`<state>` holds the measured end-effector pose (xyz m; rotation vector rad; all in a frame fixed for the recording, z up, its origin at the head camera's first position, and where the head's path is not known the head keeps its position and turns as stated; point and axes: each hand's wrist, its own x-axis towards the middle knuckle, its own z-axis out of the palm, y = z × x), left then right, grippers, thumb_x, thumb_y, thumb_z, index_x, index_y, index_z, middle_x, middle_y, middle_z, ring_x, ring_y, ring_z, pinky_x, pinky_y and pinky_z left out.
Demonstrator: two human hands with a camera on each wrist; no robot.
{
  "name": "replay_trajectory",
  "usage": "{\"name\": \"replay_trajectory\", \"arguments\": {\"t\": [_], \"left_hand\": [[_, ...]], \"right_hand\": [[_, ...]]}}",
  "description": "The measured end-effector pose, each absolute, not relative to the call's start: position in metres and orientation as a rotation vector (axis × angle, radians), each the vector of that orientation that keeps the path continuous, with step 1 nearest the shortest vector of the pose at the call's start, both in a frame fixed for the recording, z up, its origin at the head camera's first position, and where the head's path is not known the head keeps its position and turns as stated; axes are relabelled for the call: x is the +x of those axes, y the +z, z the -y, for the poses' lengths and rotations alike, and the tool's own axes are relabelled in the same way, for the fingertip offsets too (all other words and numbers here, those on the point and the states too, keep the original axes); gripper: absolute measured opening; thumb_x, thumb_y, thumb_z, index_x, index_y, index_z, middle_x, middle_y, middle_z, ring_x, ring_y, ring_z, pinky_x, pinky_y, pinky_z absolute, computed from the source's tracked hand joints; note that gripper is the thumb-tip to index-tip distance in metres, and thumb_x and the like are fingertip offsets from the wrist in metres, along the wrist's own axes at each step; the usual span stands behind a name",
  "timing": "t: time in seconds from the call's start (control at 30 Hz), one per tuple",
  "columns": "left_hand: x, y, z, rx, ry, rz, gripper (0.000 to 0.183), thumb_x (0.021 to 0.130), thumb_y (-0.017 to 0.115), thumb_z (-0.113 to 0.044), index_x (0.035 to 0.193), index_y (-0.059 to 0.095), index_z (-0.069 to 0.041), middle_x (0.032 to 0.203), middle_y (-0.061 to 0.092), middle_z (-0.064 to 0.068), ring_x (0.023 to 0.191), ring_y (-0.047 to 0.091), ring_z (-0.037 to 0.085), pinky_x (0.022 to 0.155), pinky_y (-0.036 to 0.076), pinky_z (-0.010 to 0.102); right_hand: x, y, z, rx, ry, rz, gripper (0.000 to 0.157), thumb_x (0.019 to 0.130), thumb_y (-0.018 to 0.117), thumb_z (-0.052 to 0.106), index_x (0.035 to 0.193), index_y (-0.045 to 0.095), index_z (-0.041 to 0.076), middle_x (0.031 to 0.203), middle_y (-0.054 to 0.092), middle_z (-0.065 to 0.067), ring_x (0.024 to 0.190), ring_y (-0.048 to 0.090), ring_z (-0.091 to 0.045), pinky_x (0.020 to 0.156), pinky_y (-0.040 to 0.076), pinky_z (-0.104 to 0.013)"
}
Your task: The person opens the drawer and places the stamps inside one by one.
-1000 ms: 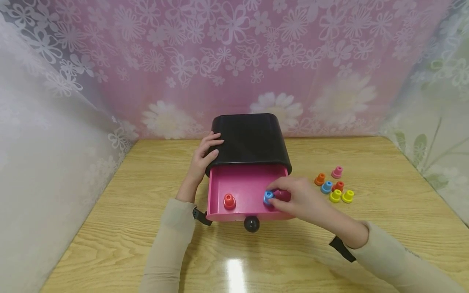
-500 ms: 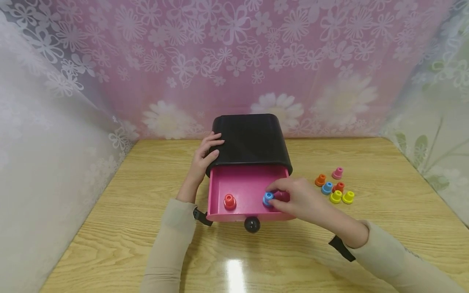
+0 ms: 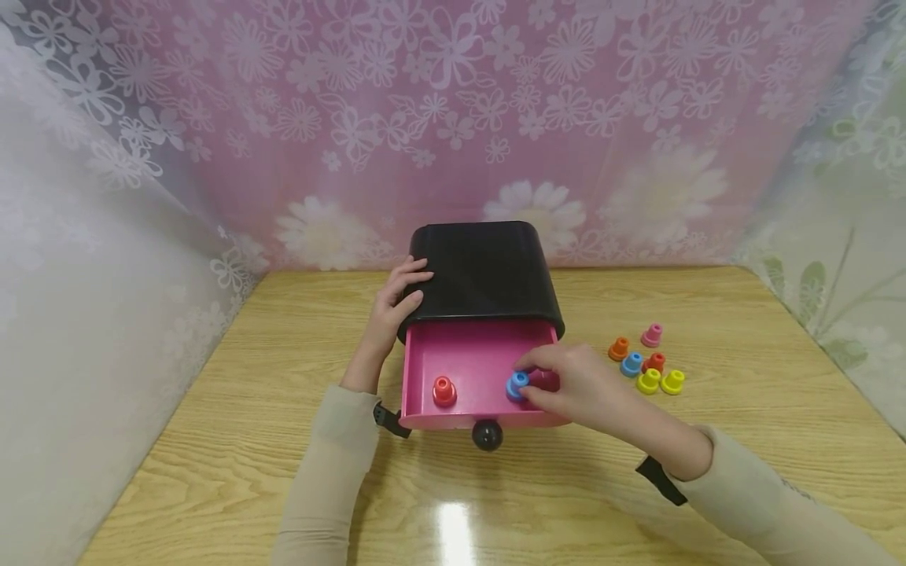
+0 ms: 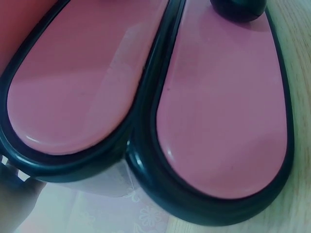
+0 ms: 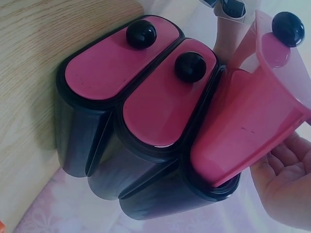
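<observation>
My left hand (image 3: 392, 303) rests on the left side of a black drawer cabinet (image 3: 481, 271), fingers lying over its top edge. The pink top drawer (image 3: 460, 354) is pulled out toward me. Over its right front part, my right hand (image 3: 580, 385) pinches a small blue stepped plastic peg (image 3: 517, 387) between thumb and forefinger. A red peg (image 3: 443, 391) stands upright in the drawer's left front part. In the right wrist view, the drawer wall (image 5: 238, 128) hides the peg and the fingertips.
Several loose pegs lie on the table right of the cabinet: pink (image 3: 652, 335), orange (image 3: 619, 349), blue (image 3: 632, 364), red (image 3: 654, 362) and yellow (image 3: 673, 382). A black knob (image 3: 487, 435) juts from the drawer front. Two lower drawers (image 5: 170, 97) are closed. A floral curtain (image 3: 460, 157) hangs behind.
The blue peg has shifted very slightly left in the drawer, with the right thumb and forefinger still on it. The left hand and the cabinet stay in place.
</observation>
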<state>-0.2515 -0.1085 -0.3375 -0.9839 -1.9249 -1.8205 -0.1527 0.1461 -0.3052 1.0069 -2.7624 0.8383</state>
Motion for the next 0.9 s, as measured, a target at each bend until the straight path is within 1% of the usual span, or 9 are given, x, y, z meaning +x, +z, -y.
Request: {"name": "replay_trajectory", "arguments": {"t": [0.07,0.2,0.3,0.4,0.47,0.6,0.67,0.77,0.9], "left_hand": [[-0.253,-0.339,0.109,-0.983,-1.819,1.918,0.031,0.081,0.041,0.007,0.107,0.045,0.023,0.126,0.033,0.036,0.128,0.011,0.041,0.105,0.01,0.04],[-0.262,-0.348,0.112,-0.98,-1.831,1.913,0.031,0.082,0.043,0.004,0.109,0.048,0.019,0.128,0.036,0.03,0.13,0.013,0.036,0.105,0.011,0.038],[-0.271,-0.357,0.114,-0.985,-1.827,1.91,0.034,0.084,0.046,-0.005,0.111,0.051,0.015,0.129,0.038,0.026,0.131,0.013,0.032,0.105,0.012,0.036],[-0.273,-0.36,0.114,-0.988,-1.82,1.9,0.04,0.084,0.049,-0.015,0.11,0.052,0.014,0.129,0.038,0.025,0.131,0.014,0.032,0.105,0.012,0.036],[-0.273,-0.36,0.114,-0.986,-1.822,1.9,0.039,0.084,0.049,-0.014,0.11,0.052,0.015,0.129,0.038,0.025,0.131,0.014,0.033,0.105,0.013,0.035],[-0.265,-0.352,0.112,-0.989,-1.836,1.902,0.031,0.082,0.043,0.004,0.11,0.049,0.019,0.128,0.035,0.03,0.13,0.012,0.036,0.105,0.012,0.038],[-0.26,-0.346,0.111,-0.993,-1.835,1.908,0.031,0.081,0.041,0.009,0.109,0.047,0.021,0.128,0.034,0.033,0.13,0.011,0.039,0.105,0.011,0.039],[-0.253,-0.339,0.109,-0.993,-1.823,1.917,0.031,0.081,0.04,0.009,0.109,0.046,0.023,0.127,0.032,0.036,0.128,0.009,0.042,0.105,0.011,0.04],[-0.25,-0.336,0.108,-0.979,-1.823,1.928,0.031,0.081,0.04,0.009,0.108,0.045,0.023,0.126,0.032,0.036,0.128,0.01,0.042,0.105,0.011,0.039]], "right_hand": [[-0.153,-0.305,-0.146,1.009,0.838,2.76,0.02,0.071,0.073,0.013,0.09,0.066,0.01,0.08,0.063,0.007,0.069,0.056,-0.006,0.063,0.05,-0.022],[-0.153,-0.305,-0.147,1.01,0.853,2.746,0.02,0.07,0.073,0.013,0.089,0.066,0.01,0.08,0.062,0.007,0.067,0.055,-0.008,0.062,0.05,-0.024],[-0.152,-0.305,-0.148,1.016,0.884,2.718,0.02,0.07,0.074,0.013,0.089,0.066,0.009,0.08,0.062,0.007,0.067,0.054,-0.009,0.061,0.05,-0.026],[-0.15,-0.305,-0.15,1.001,0.911,2.679,0.021,0.07,0.074,0.013,0.089,0.066,0.009,0.081,0.063,0.007,0.069,0.053,-0.011,0.061,0.049,-0.027],[-0.148,-0.304,-0.151,0.994,0.926,2.631,0.022,0.069,0.075,0.012,0.089,0.066,0.009,0.082,0.063,0.006,0.07,0.053,-0.011,0.061,0.048,-0.027],[-0.142,-0.303,-0.152,1.021,0.95,2.487,0.024,0.065,0.076,0.008,0.087,0.067,0.007,0.081,0.064,0.005,0.07,0.055,-0.011,0.061,0.048,-0.028],[-0.139,-0.303,-0.153,1.048,0.962,2.42,0.024,0.064,0.077,0.006,0.086,0.066,0.007,0.08,0.064,0.004,0.069,0.055,-0.011,0.061,0.047,-0.028],[-0.131,-0.303,-0.154,1.085,0.971,2.373,0.026,0.063,0.076,0.005,0.087,0.067,0.008,0.082,0.065,0.004,0.073,0.057,-0.011,0.064,0.048,-0.026],[-0.118,-0.305,-0.152,1.162,0.982,2.337,0.024,0.068,0.074,0.011,0.091,0.067,0.01,0.087,0.066,0.004,0.08,0.06,-0.01,0.068,0.048,-0.022]]}}
